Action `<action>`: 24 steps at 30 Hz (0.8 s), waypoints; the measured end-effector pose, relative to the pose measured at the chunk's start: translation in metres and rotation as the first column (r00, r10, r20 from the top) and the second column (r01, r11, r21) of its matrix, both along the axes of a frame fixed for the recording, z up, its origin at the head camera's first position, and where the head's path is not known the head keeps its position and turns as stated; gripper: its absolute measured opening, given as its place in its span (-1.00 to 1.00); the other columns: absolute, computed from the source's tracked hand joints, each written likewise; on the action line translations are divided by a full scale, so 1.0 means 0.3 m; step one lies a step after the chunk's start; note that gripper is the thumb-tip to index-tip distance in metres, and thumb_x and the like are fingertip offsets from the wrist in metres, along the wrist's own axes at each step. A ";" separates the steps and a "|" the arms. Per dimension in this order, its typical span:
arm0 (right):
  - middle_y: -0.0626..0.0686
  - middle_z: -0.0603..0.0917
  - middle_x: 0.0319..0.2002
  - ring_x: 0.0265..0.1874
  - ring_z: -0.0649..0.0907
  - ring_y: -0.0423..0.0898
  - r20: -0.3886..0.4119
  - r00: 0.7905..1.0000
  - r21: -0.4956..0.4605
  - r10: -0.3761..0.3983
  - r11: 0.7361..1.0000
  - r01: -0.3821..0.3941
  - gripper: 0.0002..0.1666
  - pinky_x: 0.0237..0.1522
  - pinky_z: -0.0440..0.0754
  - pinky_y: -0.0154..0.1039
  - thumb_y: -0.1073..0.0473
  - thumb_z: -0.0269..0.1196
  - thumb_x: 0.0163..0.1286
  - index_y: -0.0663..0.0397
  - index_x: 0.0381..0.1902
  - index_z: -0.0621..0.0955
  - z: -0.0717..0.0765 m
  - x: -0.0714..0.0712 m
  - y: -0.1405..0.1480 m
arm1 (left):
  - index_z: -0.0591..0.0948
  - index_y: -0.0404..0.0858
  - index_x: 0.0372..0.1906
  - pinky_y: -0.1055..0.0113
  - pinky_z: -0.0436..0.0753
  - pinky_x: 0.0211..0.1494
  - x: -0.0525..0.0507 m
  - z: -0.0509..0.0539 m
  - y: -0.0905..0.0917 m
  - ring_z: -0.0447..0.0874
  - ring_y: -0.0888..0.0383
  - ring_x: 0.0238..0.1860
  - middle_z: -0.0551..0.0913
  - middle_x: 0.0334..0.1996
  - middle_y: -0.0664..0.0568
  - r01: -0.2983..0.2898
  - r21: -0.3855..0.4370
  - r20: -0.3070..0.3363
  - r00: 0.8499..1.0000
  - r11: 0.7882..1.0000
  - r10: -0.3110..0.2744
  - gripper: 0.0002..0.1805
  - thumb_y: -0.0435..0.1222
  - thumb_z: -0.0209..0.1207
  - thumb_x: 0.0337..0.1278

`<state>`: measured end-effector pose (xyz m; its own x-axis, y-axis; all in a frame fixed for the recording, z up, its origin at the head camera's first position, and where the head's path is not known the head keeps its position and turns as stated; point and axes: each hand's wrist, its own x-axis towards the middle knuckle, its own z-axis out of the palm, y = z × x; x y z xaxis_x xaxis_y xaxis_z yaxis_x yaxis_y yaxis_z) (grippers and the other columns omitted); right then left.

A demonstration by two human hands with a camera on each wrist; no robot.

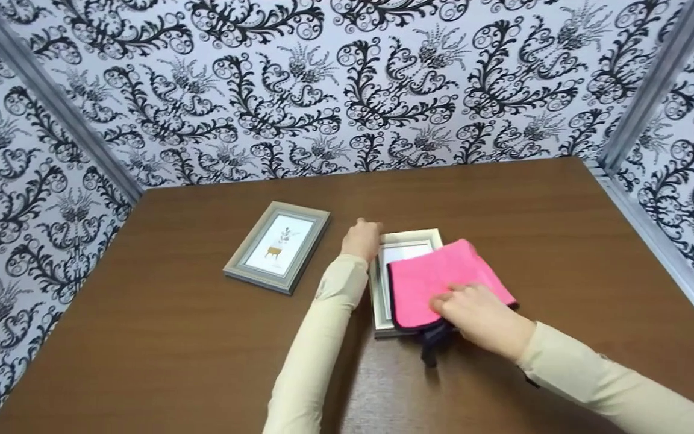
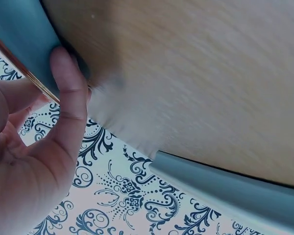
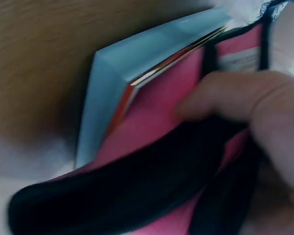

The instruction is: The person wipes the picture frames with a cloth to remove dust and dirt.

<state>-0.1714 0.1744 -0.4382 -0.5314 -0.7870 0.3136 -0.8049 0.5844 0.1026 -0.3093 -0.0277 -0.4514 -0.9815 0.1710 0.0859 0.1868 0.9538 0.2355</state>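
Note:
A light-coloured picture frame [image 1: 410,236] lies on the brown table, with a pink cloth [image 1: 431,280] edged in dark trim over much of it. My left hand [image 1: 362,240] grips the frame's far left corner; the left wrist view shows the thumb against the side of that frame [image 2: 27,29]. On the cloth, my right hand [image 1: 484,316] pinches its near part, and a dark strip dangles beside the fingers. Close up in the right wrist view, the cloth [image 3: 157,117] lies against the frame's edge [image 3: 152,54].
A second picture frame [image 1: 281,247], holding a picture of a deer-like animal, lies face up on the table [image 1: 160,313] to the left. Walls [image 1: 347,90] with a black-and-white scroll pattern stand at the back and both sides.

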 end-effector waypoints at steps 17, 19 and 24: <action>0.04 0.65 0.07 0.11 0.58 0.05 0.196 0.937 -0.034 0.288 0.957 -0.287 -0.29 0.10 0.52 -0.07 0.57 0.26 -0.08 0.17 0.13 0.59 -0.044 -0.074 -0.045 | 0.69 -0.24 -0.08 0.04 0.68 -0.18 -0.010 -0.001 0.032 0.67 -0.15 -0.11 0.63 -0.13 -0.25 -0.053 -0.043 0.034 0.998 0.998 0.054 -0.76 -0.42 0.09 0.24; 0.04 0.64 0.09 0.12 0.57 0.06 0.208 0.934 -0.043 0.290 0.957 -0.288 -0.27 0.12 0.51 -0.06 0.60 0.22 -0.09 0.18 0.15 0.58 -0.045 -0.075 -0.035 | 0.69 -0.23 -0.08 0.04 0.68 -0.19 -0.007 0.003 0.030 0.67 -0.16 -0.11 0.62 -0.13 -0.25 -0.051 -0.051 0.033 0.998 0.997 0.052 -0.76 -0.41 0.07 0.27; 0.07 0.64 0.08 0.10 0.58 0.08 0.196 0.961 0.006 0.198 0.979 -0.203 -0.28 0.11 0.51 -0.02 0.60 0.25 -0.07 0.17 0.14 0.59 -0.028 -0.055 -0.007 | 0.68 -0.16 -0.01 0.05 0.68 -0.20 -0.003 0.018 0.020 0.67 -0.16 -0.12 0.59 -0.10 -0.24 -0.047 -0.070 0.049 0.998 0.996 0.050 -0.76 -0.32 0.09 0.32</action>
